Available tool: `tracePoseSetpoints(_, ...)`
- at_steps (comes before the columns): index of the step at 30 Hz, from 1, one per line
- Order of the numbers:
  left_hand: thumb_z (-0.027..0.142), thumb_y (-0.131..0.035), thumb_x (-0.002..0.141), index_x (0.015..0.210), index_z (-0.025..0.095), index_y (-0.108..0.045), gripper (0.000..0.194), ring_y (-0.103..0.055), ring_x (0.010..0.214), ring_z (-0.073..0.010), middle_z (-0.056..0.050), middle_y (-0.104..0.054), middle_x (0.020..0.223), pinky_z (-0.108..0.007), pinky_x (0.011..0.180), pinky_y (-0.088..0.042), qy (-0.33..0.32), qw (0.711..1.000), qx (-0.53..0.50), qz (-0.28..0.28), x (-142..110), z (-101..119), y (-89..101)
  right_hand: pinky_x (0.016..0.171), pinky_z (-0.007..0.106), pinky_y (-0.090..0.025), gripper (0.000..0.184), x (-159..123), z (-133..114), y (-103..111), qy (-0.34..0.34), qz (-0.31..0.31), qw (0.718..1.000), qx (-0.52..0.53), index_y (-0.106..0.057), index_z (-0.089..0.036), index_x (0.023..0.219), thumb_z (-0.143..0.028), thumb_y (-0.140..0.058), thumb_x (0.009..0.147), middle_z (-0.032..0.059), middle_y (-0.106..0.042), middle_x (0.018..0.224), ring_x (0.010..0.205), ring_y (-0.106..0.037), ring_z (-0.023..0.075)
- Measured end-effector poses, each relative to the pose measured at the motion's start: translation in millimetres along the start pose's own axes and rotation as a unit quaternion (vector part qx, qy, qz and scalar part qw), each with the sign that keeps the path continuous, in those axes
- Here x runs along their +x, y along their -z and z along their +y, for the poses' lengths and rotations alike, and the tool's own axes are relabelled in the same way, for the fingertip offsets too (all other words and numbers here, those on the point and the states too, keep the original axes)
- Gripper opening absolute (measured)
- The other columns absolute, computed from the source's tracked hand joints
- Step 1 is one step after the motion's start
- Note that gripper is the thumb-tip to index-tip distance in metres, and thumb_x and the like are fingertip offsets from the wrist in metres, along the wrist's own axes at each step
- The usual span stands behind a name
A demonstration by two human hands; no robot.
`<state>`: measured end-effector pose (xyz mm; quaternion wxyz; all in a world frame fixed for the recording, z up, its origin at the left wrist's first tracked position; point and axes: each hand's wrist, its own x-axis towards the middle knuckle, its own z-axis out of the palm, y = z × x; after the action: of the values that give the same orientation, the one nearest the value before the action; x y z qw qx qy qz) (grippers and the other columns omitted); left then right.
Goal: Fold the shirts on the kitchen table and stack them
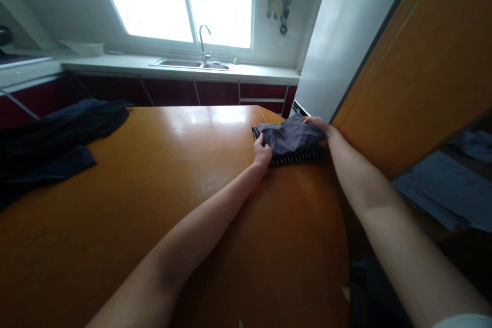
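A folded grey garment (290, 134) lies on top of a dark striped folded garment (302, 157) at the right end of the wooden table (184, 174). My left hand (262, 154) grips the near left edge of the grey garment, its thumb on top and the other fingers partly hidden. At the far right corner of that garment, my right hand (317, 124) has its fingers closed on the cloth. Both arms reach forward over the table's right side.
Dark clothes (49, 138) are heaped on the table's left side. A wooden cabinet (415, 61) and a white fridge (326, 36) stand close on the right, with folded cloth (446, 184) on a low shelf. Behind is a counter with a sink (180, 63).
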<state>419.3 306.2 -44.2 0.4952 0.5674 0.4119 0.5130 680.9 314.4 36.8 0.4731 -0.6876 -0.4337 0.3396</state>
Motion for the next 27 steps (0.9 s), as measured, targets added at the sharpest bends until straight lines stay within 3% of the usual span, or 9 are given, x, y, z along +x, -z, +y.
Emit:
tracePoseSetpoints(3,0.012,-0.055,0.092,0.152,0.010,-0.048,0.060,-0.044,0.145,-0.0239,-0.012,-0.047,0.157,-0.032,0.124,-0.030,-0.012,1.000,0.024,-0.008,2.5,0.0,-0.4,0.069,0.026,-0.053,0.020,-0.7,2.0,2.8,0.001,0.075,0.992,-0.105,-0.074,-0.015,0.093,-0.013,-0.064,0.075,0.0036,-0.072,0.078,0.069,-0.064,0.0163)
tracePoseSetpoints(6,0.011,-0.055,0.091,0.148,0.008,-0.053,0.057,-0.046,0.144,-0.0262,-0.015,-0.052,0.153,-0.033,0.124,-0.030,-0.024,0.996,0.089,-0.012,2.7,1.5,-1.1,0.084,0.033,-0.054,0.019,-1.7,0.1,-2.2,0.009,0.119,0.972,-0.202,-0.076,-0.011,0.090,-0.013,-0.070,0.072,0.0115,-0.074,0.088,0.089,-0.069,0.0241)
tracePoseSetpoints(10,0.014,-0.052,0.093,0.145,0.009,-0.055,0.053,-0.037,0.149,-0.0316,-0.017,-0.039,0.160,-0.040,0.125,-0.027,-0.081,0.967,0.241,-0.015,-7.8,7.4,0.6,0.113,0.049,-0.038,0.039,-7.4,-8.2,-35.9,0.054,0.157,0.940,-0.300,-0.073,-0.007,0.115,-0.024,-0.071,0.080,0.0254,-0.063,0.132,0.133,-0.050,0.0381)
tracePoseSetpoints(12,0.021,-0.049,0.097,0.150,0.014,-0.050,0.053,-0.026,0.154,-0.0318,-0.013,-0.028,0.167,-0.045,0.127,-0.023,-0.152,0.934,0.321,-0.044,-15.8,11.0,3.8,0.119,0.050,-0.031,0.048,-12.7,-10.2,-62.7,0.130,0.128,0.910,-0.372,-0.065,-0.010,0.132,-0.032,-0.061,0.091,0.0228,-0.051,0.149,0.143,-0.040,0.0368)
tracePoseSetpoints(14,0.029,-0.043,0.101,0.153,0.017,-0.045,0.053,-0.018,0.156,-0.0311,-0.009,-0.027,0.168,-0.049,0.128,-0.019,-0.198,0.895,0.387,-0.099,-22.5,14.0,7.7,0.122,0.050,-0.025,0.055,-17.7,-7.5,-87.0,0.194,0.062,0.870,-0.449,-0.054,-0.014,0.146,-0.039,-0.049,0.098,0.0174,-0.042,0.159,0.148,-0.033,0.0331)
tracePoseSetpoints(16,0.037,-0.036,0.105,0.156,0.018,-0.042,0.055,-0.017,0.157,-0.0318,-0.009,-0.030,0.167,-0.054,0.126,-0.019,-0.192,0.869,0.431,-0.152,-26.8,15.8,11.2,0.125,0.053,-0.018,0.062,-20.0,0.2,-99.9,0.181,0.003,0.850,-0.494,-0.042,-0.016,0.156,-0.046,-0.042,0.102,0.0131,-0.031,0.166,0.154,-0.023,0.0306)
tracePoseSetpoints(20,0.045,-0.027,0.106,0.158,0.015,-0.037,0.061,-0.020,0.156,-0.0326,-0.011,-0.029,0.167,-0.055,0.125,-0.021,-0.152,0.848,0.474,-0.184,-29.9,16.6,14.2,0.124,0.060,-0.009,0.069,-14.9,22.9,-82.1,0.078,-0.017,0.858,-0.508,-0.031,-0.020,0.161,-0.057,-0.033,0.103,0.0116,-0.019,0.170,0.157,-0.013,0.0306)
tracePoseSetpoints(23,0.046,-0.026,0.106,0.158,0.013,-0.036,0.063,-0.019,0.156,-0.0325,-0.011,-0.028,0.167,-0.055,0.125,-0.020,-0.151,0.841,0.485,-0.186,-30.6,16.9,14.0,0.121,0.064,-0.015,0.071,-9.1,35.4,-51.4,0.044,0.007,0.864,-0.502,-0.031,-0.019,0.161,-0.059,-0.029,0.103,0.0150,-0.020,0.170,0.156,-0.017,0.0338)
tracePoseSetpoints(27,0.046,-0.026,0.106,0.159,0.012,-0.036,0.064,-0.018,0.156,-0.0327,-0.012,-0.027,0.168,-0.055,0.125,-0.021,-0.144,0.845,0.482,-0.183,-32.0,19.1,15.1,0.119,0.048,-0.031,0.070,-11.7,38.4,-25.3,0.031,0.033,0.870,-0.490,-0.037,-0.011,0.158,-0.054,-0.028,0.105,0.0210,-0.037,0.161,0.149,-0.037,0.0312)
